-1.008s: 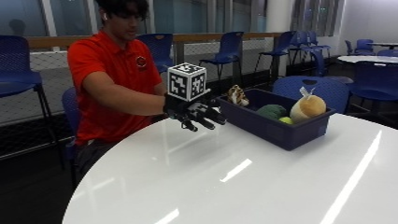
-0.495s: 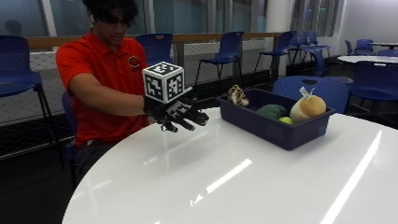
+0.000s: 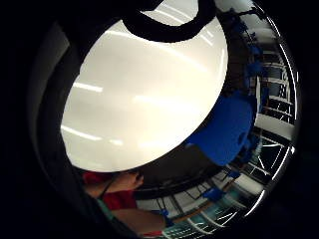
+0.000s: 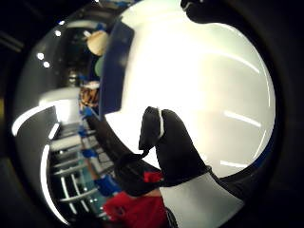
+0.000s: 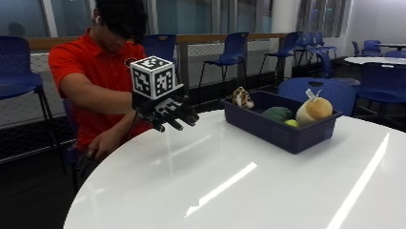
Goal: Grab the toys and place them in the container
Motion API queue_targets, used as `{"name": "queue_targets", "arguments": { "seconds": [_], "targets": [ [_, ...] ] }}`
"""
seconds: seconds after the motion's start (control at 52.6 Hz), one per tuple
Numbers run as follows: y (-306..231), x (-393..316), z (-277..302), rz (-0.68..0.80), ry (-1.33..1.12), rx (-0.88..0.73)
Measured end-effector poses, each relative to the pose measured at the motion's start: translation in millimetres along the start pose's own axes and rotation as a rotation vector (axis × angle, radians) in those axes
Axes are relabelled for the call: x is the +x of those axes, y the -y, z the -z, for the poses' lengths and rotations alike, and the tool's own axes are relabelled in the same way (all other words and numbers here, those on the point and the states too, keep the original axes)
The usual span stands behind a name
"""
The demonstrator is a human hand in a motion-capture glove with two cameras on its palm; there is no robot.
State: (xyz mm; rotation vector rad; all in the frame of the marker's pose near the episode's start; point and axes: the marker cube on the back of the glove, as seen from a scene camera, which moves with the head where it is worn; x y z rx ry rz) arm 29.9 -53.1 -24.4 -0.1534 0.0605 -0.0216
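Since the earlier frames we see the gloved right hand (image 5: pixel 168 112) drawn back from the container (image 5: pixel 283 125) toward the person's side of the desk (image 5: pixel 254 181), though the outside camera itself has shifted too. The fingers (image 5: pixel 181 118) hang loosely curled and a little apart, holding nothing; in the thumb-side palm view the gloved thumb (image 4: pixel 154 128) stands clear above the white desk surface with nothing against it.

The hand hovers above the desk's rim on the person's side, not touching the top. Well apart from it, near the desk's far edge, sits the dark blue container, and we find the toys in it: a brown-and-white striped toy (image 5: pixel 241 98) poking up at the corner nearest the hand, a dark green toy (image 5: pixel 277 114) in the middle, a small yellow-green ball (image 5: pixel 292 123) beside it, and a round tan toy with a pale top (image 5: pixel 315 109) at the far end. The stretch of desk between the hand and the container carries only reflections of the ceiling lights.

The person's bare left hand (image 5: pixel 105 143) rests low, below the desk's rim. Blue chairs (image 5: pixel 231 52) line the window wall behind, and one blue chair (image 5: pixel 314 90) stands just behind the container.
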Motion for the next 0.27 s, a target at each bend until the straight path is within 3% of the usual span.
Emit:
{"name": "queue_targets", "arguments": {
  "seconds": [0.266],
  "targets": [
    [-7.5, 6.9, 5.6, -0.006, -0.022, 0.007]
  ]
}}
